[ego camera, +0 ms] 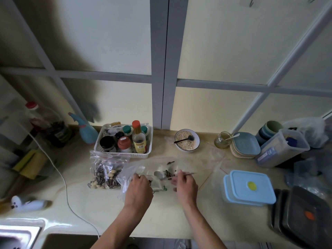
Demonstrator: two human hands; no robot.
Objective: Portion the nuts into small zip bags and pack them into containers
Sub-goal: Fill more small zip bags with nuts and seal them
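Tabletop (pixel 107 209) space is shared by a white basket (pixel 125 154) of bottles far left and blue-lidded containers (pixel 249 187) at right. Nuts fill a large zip bag (pixel 106 169) left of centre. A small clear bag (pixel 133 175) is gripped by left hand (pixel 139 190) fingers; a spoon (pixel 161 175) is pinched by the right hand (pixel 186 184).

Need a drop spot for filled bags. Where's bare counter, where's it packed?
Bare counter: near edge, between the white cable and left hand. Another bare strip between right hand and the blue-lidded containers. Crowded: centre around the seed bag, white basket, and the right end by the black containers.
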